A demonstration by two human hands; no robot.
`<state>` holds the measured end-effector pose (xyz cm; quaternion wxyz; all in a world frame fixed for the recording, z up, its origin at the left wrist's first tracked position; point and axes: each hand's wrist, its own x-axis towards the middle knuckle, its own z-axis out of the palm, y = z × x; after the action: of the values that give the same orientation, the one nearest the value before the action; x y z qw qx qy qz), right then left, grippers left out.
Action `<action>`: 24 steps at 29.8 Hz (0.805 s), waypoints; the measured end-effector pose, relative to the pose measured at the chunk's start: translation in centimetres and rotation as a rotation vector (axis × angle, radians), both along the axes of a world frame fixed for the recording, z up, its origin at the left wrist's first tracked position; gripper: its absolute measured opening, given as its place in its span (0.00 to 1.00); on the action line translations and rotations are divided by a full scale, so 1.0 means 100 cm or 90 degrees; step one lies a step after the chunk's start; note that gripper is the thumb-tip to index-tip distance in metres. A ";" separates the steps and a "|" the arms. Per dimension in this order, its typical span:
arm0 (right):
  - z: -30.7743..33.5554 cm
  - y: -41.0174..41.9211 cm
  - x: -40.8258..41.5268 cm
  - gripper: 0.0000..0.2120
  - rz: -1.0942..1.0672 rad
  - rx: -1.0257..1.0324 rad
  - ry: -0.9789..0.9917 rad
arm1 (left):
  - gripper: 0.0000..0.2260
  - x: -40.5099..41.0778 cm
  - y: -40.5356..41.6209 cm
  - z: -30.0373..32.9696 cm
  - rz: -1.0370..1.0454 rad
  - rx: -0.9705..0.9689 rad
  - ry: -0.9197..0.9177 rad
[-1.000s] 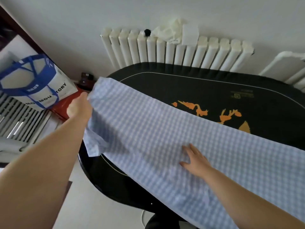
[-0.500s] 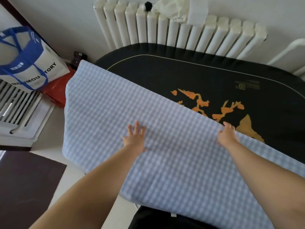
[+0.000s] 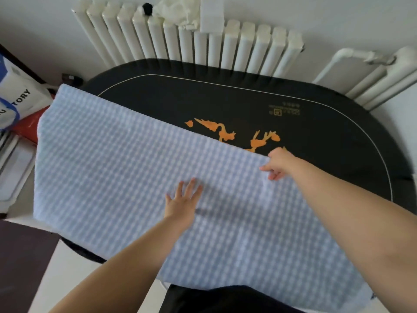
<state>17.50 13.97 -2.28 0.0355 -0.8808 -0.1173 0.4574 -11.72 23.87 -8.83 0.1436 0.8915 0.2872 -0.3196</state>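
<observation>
A light blue checked cloth [image 3: 108, 168] lies spread over the near half of a black oval table [image 3: 225, 98] with an orange print. Its left end hangs past the table's edge. My left hand [image 3: 182, 204] rests flat on the middle of the cloth with fingers spread. My right hand [image 3: 278, 163] is at the cloth's far edge, fingers curled down over that edge and gripping it.
A white radiator [image 3: 191, 41] stands against the wall behind the table, with a white bundle on top. Pipes [image 3: 372, 71] run at the right. A white bag with blue straps [image 3: 15, 102] and a red item sit on the floor at left.
My left hand let go of the cloth's left end and came to lie flat on its middle. My right hand moved from the cloth's middle to its far edge and took hold.
</observation>
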 end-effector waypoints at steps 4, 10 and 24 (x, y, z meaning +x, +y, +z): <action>0.011 0.020 0.019 0.20 0.104 0.152 -0.315 | 0.31 0.024 -0.013 -0.001 0.053 -0.036 0.008; -0.017 0.004 -0.009 0.42 0.171 0.264 -0.086 | 0.31 0.043 -0.032 -0.002 0.091 -0.038 0.012; -0.066 -0.281 -0.046 0.26 -0.399 0.041 -0.232 | 0.38 0.063 -0.115 -0.002 -0.050 -0.028 -0.065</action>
<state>12.88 -14.12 -8.89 0.1800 -0.9394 0.1397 0.2560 -5.39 12.38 -9.07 0.1646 0.9138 0.2371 -0.2856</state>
